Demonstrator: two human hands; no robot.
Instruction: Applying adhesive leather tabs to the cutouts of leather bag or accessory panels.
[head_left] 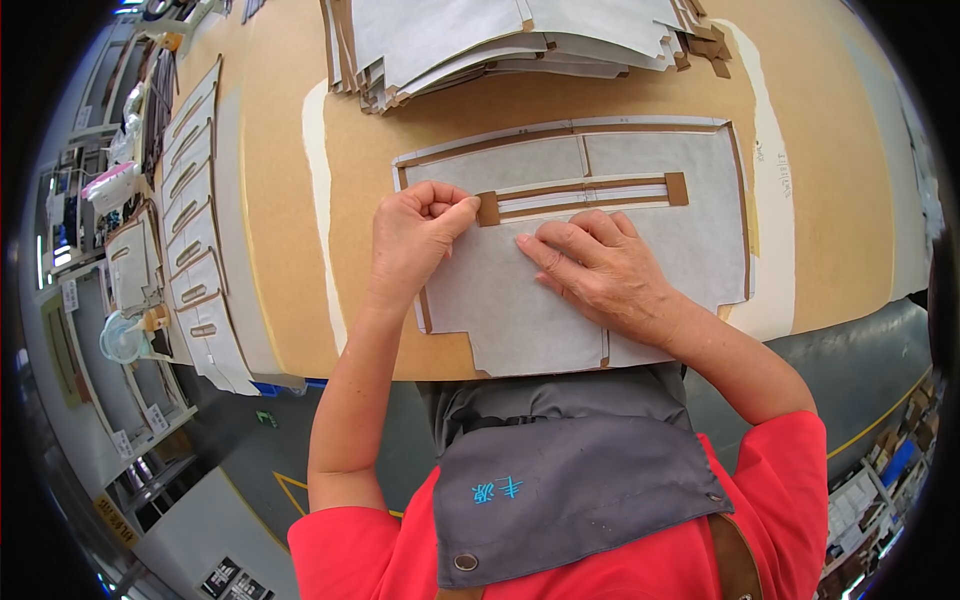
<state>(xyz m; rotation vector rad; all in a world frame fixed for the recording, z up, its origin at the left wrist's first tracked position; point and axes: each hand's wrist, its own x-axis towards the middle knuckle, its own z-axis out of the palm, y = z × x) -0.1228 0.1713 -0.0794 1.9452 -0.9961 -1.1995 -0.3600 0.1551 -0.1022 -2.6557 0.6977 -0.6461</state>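
Observation:
A grey-white panel (520, 290) with brown edging lies flat on the table in front of me. Across its upper middle runs a long slot (580, 197) with pale strips inside and brown borders. A brown tab (488, 209) covers the slot's left end, and another brown tab (677, 189) covers the right end. My left hand (422, 232) is closed, thumb and forefinger pinched at the outer edge of the left tab. Just below the slot, my right hand (605, 270) lies on the panel with bent, slightly parted fingers and holds nothing.
A thick stack of similar panels (460, 40) sits at the table's far side. Along the left edge, smaller slotted white pieces (190, 220) overlap in a row. Pale tape strips (318, 200) run down the brown tabletop (280, 150). Shelving (90, 330) stands beyond the left side.

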